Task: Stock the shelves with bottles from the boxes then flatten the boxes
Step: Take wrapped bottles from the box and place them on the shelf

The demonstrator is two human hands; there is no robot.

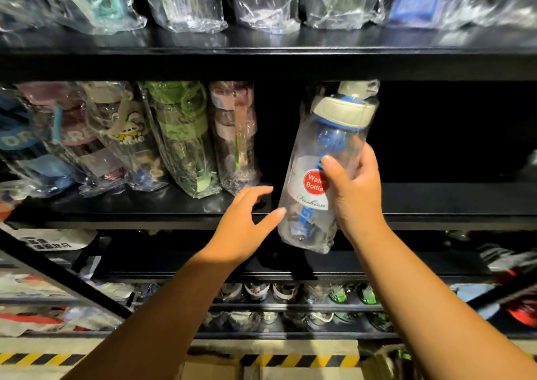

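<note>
The wrapped clear bottle (308, 173), blue inside with a grey lid and 1 red round sticker, hangs tilted in front of the middle shelf (450, 202). Its base is below the shelf's front edge. The right grip (357, 193) is clasped round its middle, thumb on the front. The left grip (241, 228) is released, fingers spread over the shelf edge, thumb tip at the bottle's lower side. A row of wrapped bottles (180, 135) stands on the shelf to the left.

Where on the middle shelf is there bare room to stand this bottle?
Bare shelf board runs from the pink bottle rightward, behind the clear bottle in the right hand. Left of the pink bottle, wrapped bottles stand packed; the top shelf is full.
</note>
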